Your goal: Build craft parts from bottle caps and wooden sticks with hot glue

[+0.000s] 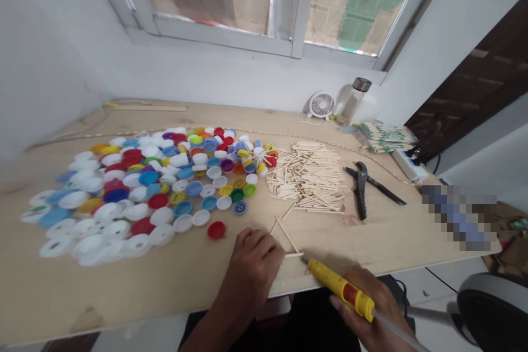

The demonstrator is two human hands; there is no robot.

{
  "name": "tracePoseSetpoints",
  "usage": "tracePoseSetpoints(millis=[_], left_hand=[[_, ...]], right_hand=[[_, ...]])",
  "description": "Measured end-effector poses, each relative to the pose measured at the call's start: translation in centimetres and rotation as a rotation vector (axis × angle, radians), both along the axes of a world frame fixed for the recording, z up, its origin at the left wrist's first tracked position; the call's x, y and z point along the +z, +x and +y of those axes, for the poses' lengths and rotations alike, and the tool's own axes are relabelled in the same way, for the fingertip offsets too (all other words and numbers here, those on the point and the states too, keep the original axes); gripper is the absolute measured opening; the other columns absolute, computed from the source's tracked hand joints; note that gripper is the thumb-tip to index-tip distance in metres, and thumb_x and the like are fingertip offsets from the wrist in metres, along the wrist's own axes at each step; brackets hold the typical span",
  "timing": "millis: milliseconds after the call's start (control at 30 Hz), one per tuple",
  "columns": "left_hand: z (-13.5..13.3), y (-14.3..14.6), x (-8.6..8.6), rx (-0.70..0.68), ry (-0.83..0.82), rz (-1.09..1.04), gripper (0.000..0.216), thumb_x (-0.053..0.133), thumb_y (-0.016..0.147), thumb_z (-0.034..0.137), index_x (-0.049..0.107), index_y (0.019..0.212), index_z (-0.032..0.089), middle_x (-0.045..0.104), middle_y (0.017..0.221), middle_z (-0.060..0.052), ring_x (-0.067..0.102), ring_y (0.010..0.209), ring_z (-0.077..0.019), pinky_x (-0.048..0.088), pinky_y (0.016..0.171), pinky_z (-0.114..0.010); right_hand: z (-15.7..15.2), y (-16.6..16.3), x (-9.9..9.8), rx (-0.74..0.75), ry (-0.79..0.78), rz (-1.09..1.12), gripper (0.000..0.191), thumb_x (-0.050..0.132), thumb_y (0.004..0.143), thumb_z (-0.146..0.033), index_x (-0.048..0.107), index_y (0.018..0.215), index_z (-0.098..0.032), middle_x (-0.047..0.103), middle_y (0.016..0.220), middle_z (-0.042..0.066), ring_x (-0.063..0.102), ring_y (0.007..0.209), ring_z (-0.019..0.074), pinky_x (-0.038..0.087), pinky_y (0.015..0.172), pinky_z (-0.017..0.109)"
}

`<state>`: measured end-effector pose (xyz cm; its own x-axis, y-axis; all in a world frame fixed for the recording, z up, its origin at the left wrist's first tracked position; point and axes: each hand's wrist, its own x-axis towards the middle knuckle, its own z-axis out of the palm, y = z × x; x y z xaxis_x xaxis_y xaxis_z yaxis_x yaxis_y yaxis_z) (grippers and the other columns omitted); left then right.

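- The left hand is resting over the left side of the small stick frame, fingers bent and nearly closed — whether they are pinching it or only pressing, I cannot tell.
- The right hand is gripping a yellow hot-glue gun, fingers closed around its body, to the near right of the stick frame.
- The stick frame is lying flat on the counter between both hands; the left is touching it, so is the nearer one.
- Its long slanting stick is running from far left to near right — its near end pointing towards the nozzle, just beside it.
- Beyond the stick frame, loose wooden sticks are lying heaped; bottle caps are spreading to its left, pliers lying to its far right.
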<state>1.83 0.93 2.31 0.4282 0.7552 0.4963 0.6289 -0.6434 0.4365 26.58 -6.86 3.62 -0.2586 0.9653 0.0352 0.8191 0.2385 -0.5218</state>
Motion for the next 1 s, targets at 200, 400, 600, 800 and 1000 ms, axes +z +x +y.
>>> tracePoseSetpoints(millis=[200,400,600,800,1000], left_hand=[[-0.01,-0.18,0.07,-0.003,-0.002,0.019,0.027,0.042,0.089,0.015,0.063,0.073,0.02,0.061,0.072,-0.003,0.049,0.076,-0.0203,0.034,0.081,-0.04],[-0.03,-0.24,0.33,-0.004,-0.008,0.072,0.024,0.044,0.088,0.013,0.064,0.075,0.021,0.061,0.074,-0.003,0.05,0.078,-0.0202,0.035,0.082,-0.039],[-0.06,-0.27,0.71,-0.008,-0.032,0.095,0.023,0.045,0.087,0.013,0.063,0.076,0.022,0.062,0.075,-0.002,0.052,0.078,-0.0202,0.035,0.083,-0.04],[0.01,-0.27,0.93,-0.012,-0.067,0.095,0.023,0.045,0.089,0.014,0.063,0.077,0.022,0.064,0.076,-0.001,0.053,0.08,-0.02,0.034,0.083,-0.04],[0.14,-0.23,0.98,-0.015,-0.076,0.084,0.024,0.044,0.09,0.015,0.063,0.078,0.022,0.064,0.077,-0.001,0.052,0.08,-0.0197,0.034,0.085,-0.04]], right_hand=[[-0.11,-0.2,0.04,0.016,0.034,-0.025,0.019,0.052,0.09,-0.043,0.051,0.086,-0.025,0.061,0.079,0.0,0.061,0.068,0.0179,0.05,0.059,0.031],[-0.35,-0.51,0.18,-0.014,0.033,-0.027,0.021,0.052,0.09,-0.043,0.051,0.08,-0.024,0.06,0.077,0.0,0.061,0.067,0.0177,0.049,0.057,0.029],[-0.14,-0.44,0.17,0.0,0.046,-0.008,0.02,0.052,0.09,-0.042,0.05,0.08,-0.024,0.059,0.074,-0.001,0.06,0.063,0.0161,0.047,0.056,0.028],[-0.37,-0.45,0.61,-0.047,0.018,-0.034,0.021,0.052,0.09,-0.043,0.053,0.082,-0.025,0.06,0.075,-0.002,0.061,0.064,0.016,0.049,0.058,0.028],[0.01,-0.38,0.95,0.01,0.095,0.0,0.021,0.054,0.088,-0.043,0.053,0.077,-0.025,0.062,0.071,-0.003,0.061,0.059,0.0143,0.048,0.051,0.024]])
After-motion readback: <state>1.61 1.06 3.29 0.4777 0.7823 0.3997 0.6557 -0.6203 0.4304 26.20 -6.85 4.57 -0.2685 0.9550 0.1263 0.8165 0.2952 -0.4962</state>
